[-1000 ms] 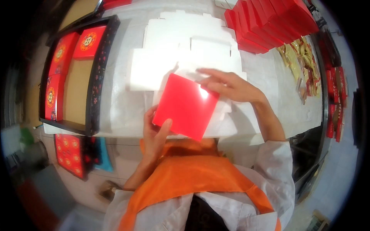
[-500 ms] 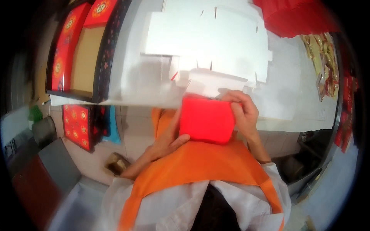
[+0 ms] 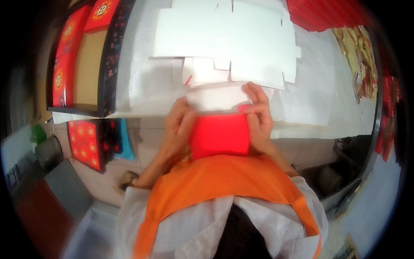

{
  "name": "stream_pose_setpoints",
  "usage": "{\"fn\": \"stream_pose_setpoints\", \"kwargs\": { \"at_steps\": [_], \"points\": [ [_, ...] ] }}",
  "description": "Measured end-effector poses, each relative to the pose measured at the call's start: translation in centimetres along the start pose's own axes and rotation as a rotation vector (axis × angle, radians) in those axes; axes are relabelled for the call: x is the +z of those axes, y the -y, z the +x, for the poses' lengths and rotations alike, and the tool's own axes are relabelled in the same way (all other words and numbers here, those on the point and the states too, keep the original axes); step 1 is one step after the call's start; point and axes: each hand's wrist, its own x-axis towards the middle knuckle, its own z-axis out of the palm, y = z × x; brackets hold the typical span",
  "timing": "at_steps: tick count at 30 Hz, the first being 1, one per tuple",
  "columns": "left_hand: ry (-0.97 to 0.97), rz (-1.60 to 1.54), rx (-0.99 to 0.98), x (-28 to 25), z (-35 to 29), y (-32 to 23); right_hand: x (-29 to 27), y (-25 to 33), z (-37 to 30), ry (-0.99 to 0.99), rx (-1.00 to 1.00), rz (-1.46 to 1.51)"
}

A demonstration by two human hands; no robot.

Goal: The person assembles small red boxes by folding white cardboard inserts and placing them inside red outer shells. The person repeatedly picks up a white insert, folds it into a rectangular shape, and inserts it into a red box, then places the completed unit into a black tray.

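Observation:
Between my two hands, at the near edge of the table, is a small red carton (image 3: 220, 136) with a white-lined flap (image 3: 212, 99) standing up on its far side. My left hand (image 3: 177, 127) grips the carton's left side, fingers bent around its upper corner. My right hand (image 3: 259, 116) holds the right side, with its fingertips at the flap's right end and a small red tab by them. The carton's underside is hidden from me.
Flat white die-cut cardboard blanks (image 3: 224, 39) lie across the table beyond. To the left stands a dark tray (image 3: 103, 77) with red patterned boxes (image 3: 64, 77). Red folded cartons (image 3: 323, 15) and gold packets (image 3: 357, 60) are at the right. A red patterned box (image 3: 85, 144) is below the table.
The white-lined flap has lifted and shows more of its inside. My left hand has moved up to the carton's upper left corner, and the carton has shifted slightly left.

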Motion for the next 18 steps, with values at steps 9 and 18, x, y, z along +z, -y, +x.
{"fn": "stream_pose_setpoints", "kwargs": {
  "at_steps": [9,18],
  "points": [
    [-0.175,-0.302,0.108,2.5,0.6,-1.2,0.5,0.0,-1.0,-0.128,0.229,0.345],
    [-0.171,-0.134,-0.092,2.5,0.9,-3.1,0.3,2.6,1.1,-0.066,0.433,0.111]
  ]
}}
